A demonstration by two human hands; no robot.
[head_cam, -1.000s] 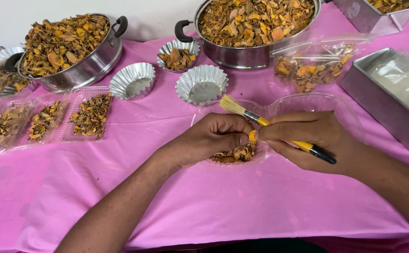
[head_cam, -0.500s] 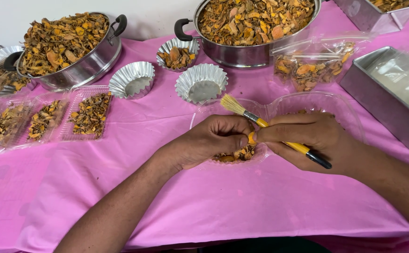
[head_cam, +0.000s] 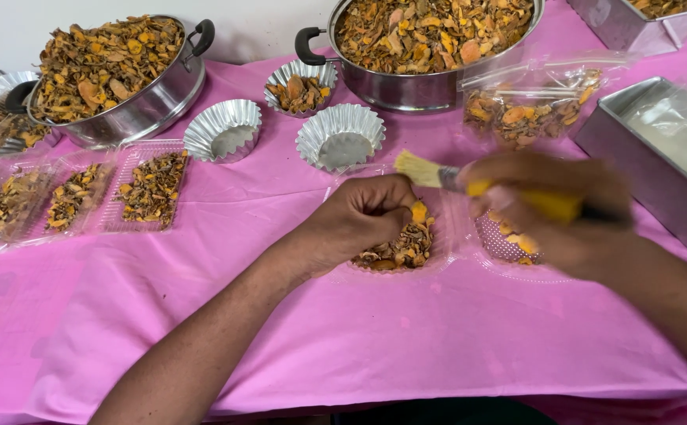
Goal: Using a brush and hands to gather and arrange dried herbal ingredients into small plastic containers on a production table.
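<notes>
Right hand point(head_cam: 563, 216) sweeps the yellow-handled brush point(head_cam: 500, 189) rightward; left hand point(head_cam: 363, 220) pinches dried orange pieces point(head_cam: 406, 244); two fluted tins point(head_cam: 339, 138) sit unfilled.

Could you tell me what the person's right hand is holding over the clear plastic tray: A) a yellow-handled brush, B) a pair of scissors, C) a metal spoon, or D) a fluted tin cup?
A: the right hand grips a brush with a yellow handle and pale bristles, blurred above the clear plastic tray.
</notes>
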